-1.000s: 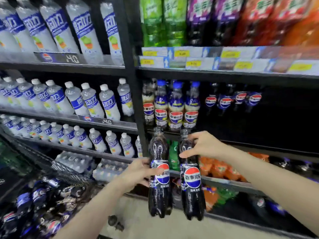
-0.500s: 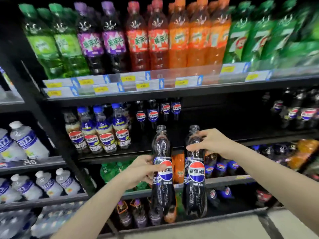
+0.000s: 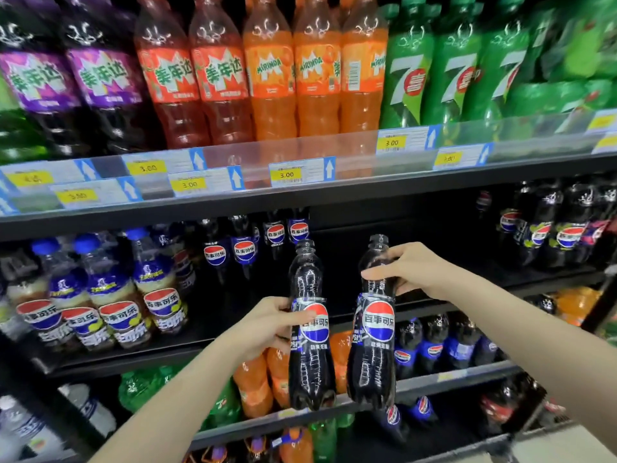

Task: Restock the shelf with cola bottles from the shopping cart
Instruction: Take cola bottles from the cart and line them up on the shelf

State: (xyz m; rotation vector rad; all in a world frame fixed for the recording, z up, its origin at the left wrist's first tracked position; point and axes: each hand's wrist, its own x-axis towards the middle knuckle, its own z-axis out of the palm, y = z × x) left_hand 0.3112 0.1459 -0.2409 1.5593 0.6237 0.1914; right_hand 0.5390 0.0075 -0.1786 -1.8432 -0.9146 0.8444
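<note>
Both dark cola bottles raised higher, left hand [image 3: 267, 324] gripping left bottle [image 3: 310, 329], right hand [image 3: 405, 269] gripping right bottle [image 3: 375, 329]

Your left hand [image 3: 263, 324] and right hand [image 3: 405, 269] each grip a cola bottle: the left bottle [image 3: 310, 332] and right bottle [image 3: 374, 322] are clear, glossy plastic, ribbed and catching highlights, each wrapped in a smooth, shiny film label; the shelf edge [image 3: 300, 202] above them looks like matt dark metal; its price strip [image 3: 334, 155] is transparent, slightly frosted plastic holding paper price tags [image 3: 302, 173]; the orange soda bottles [image 3: 293, 71] on top show the same glossy plastic.
</note>
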